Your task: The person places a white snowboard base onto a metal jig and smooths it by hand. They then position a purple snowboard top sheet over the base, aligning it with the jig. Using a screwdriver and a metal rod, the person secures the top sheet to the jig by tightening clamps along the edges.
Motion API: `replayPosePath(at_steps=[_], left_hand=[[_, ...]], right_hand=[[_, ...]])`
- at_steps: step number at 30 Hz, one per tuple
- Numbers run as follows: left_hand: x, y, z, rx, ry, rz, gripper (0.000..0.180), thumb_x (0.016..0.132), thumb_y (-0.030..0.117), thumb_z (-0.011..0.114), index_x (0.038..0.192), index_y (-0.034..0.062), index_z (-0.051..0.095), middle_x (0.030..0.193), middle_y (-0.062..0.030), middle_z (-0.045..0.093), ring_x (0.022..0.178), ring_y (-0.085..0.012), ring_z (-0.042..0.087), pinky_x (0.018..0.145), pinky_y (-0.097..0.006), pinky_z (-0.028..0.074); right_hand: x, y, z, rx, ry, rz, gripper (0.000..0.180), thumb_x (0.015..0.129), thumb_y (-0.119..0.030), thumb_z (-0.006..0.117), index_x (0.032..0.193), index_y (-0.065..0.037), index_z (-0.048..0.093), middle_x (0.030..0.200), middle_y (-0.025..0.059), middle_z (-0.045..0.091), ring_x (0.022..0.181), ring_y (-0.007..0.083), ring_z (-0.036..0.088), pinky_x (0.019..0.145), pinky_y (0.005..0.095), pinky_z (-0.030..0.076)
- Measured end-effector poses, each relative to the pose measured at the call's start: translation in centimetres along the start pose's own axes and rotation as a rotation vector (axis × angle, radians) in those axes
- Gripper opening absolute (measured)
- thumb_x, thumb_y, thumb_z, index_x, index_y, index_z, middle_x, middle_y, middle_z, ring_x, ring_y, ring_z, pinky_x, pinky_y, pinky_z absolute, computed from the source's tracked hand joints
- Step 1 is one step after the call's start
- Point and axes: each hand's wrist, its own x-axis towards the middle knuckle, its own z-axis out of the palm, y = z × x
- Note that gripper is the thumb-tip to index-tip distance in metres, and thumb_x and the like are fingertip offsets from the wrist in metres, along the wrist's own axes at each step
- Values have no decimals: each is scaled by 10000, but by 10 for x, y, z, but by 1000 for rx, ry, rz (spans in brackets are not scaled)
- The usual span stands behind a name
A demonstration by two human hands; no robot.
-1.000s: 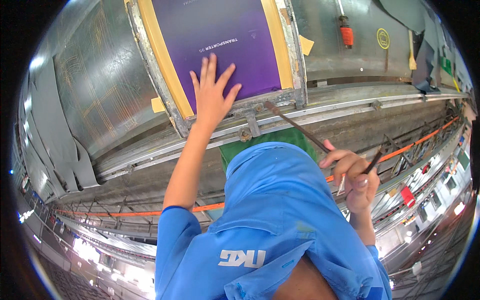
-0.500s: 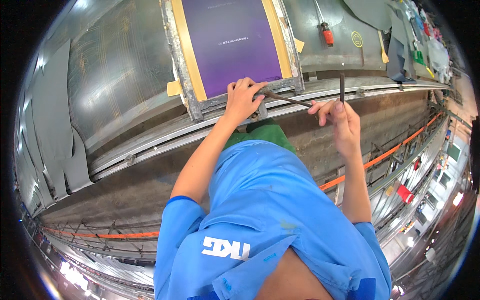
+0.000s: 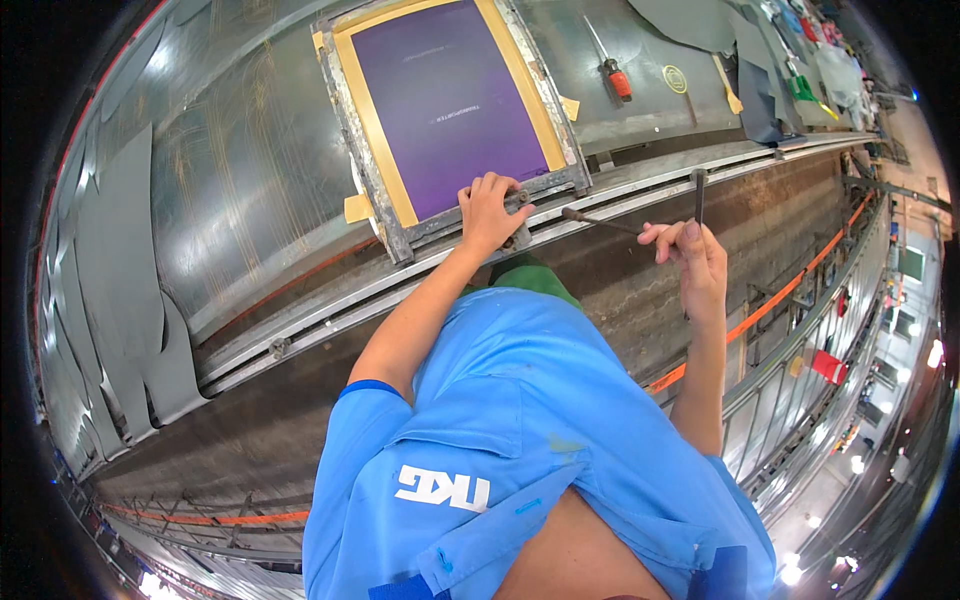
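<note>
A screen-printing frame [image 3: 415, 234] with a purple mesh [image 3: 450, 120] and tan tape borders lies over the long table. At its near bar, my left hand [image 3: 487, 212] is closed around a small metal bracket [image 3: 519, 236], thumb on the right side. My right hand [image 3: 693, 258] is closed on a dark metal wrench [image 3: 600, 221], held in the air to the right of the frame. One arm of the wrench points left toward the bracket, its tip apart from it; another part stands up above my fingers. My palm hides where these parts meet.
A metal rail [image 3: 640, 200] runs along the table's near edge. On the table lie a red-handled screwdriver [image 3: 617, 80], a yellow spatula [image 3: 733, 100] and grey sheets [image 3: 125, 240] at the left. An orange strip [image 3: 790, 290] runs along structures behind me.
The wrench's tip has come away from the bracket, and my right hand has moved slightly right and back. My left hand stays at the frame's near bar. The view has shifted a little.
</note>
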Motion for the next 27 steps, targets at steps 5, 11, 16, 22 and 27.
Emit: replayPosePath(at_steps=[5, 11, 16, 22, 27], left_hand=[[-4, -4, 10, 9, 67, -32, 331, 767, 424, 839, 925, 159, 720, 1015, -25, 606, 1050, -247, 557, 943, -455, 348], [-1, 2, 4, -78, 66, -94, 273, 785, 365, 834, 946, 166, 741, 1006, -36, 593, 1054, -256, 543, 963, -430, 338], [-8, -12, 7, -6, 42, -51, 272, 828, 361, 806, 1009, 167, 747, 1058, -30, 632, 1062, -263, 557, 956, -432, 347], [1, -13, 11, -241, 64, -151, 256, 856, 404, 787, 919, 158, 755, 1001, -21, 653, 1042, -253, 582, 968, -453, 344], [8, -6, 7, 46, -25, -194, 377, 814, 504, 823, 926, 147, 774, 1042, -50, 659, 1063, -275, 599, 1006, -498, 353]], right_hand=[[-16, 0, 6, 5, 45, 41, 542, 1101, -478, 449, 883, -9, 608, 960, 146, 702, 1128, 255, 651, 1018, 410, 490], [-22, -1, -5, 3, 88, 13, 541, 1102, -473, 448, 885, -5, 612, 955, 144, 701, 1111, 263, 653, 1012, 418, 492], [-26, 1, 4, 30, 95, 3, 553, 1094, -499, 454, 891, -10, 613, 948, 135, 695, 1075, 244, 660, 986, 402, 497], [-41, 3, -9, 93, 214, 44, 568, 1070, -546, 479, 901, -22, 619, 914, 108, 674, 1030, 219, 665, 970, 380, 497], [-75, 14, -20, 128, 421, 102, 523, 1076, -497, 479, 891, -28, 615, 906, 90, 673, 992, 192, 658, 968, 360, 493]])
